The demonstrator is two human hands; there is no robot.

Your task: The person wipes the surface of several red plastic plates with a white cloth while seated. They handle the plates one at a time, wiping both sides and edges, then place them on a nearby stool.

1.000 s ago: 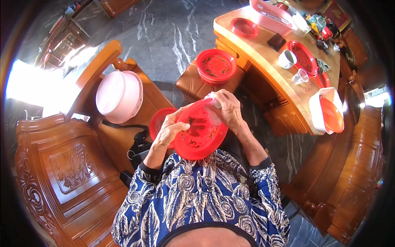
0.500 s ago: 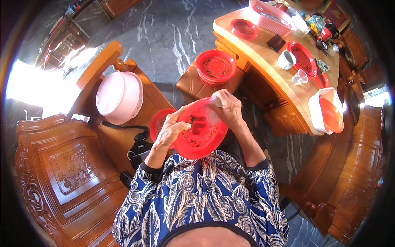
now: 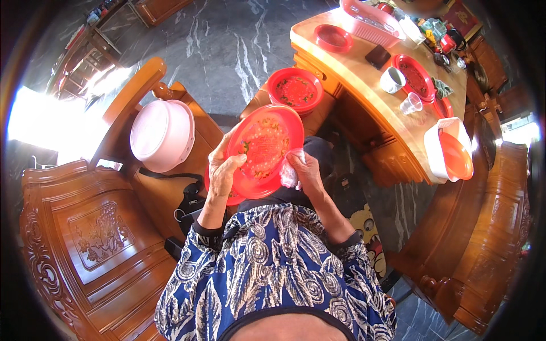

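Observation:
I grip a red plate (image 3: 264, 142) with a floral pattern by its left side with my left hand (image 3: 223, 165), thumb on the face. My right hand (image 3: 305, 170) is closed on a crumpled pale cloth (image 3: 289, 175) against the plate's right rim. Another red plate (image 3: 234, 198) shows partly behind the held one, low on the left. Just beyond them, a stack of red plates (image 3: 294, 88) rests on a brown seat.
A pink basin (image 3: 162, 133) sits on a carved wooden bench (image 3: 102, 233) at left. The curved table (image 3: 375, 102) at right bears a pink basket (image 3: 372, 27), red plates (image 3: 414, 79), cups (image 3: 392, 80) and a white tub (image 3: 432, 148). A cartoon mat (image 3: 369, 227) lies below.
The held plate has risen and turned face-up toward the camera. My right hand with the cloth has moved down from the upper rim to the right rim. My left hand has moved slightly left.

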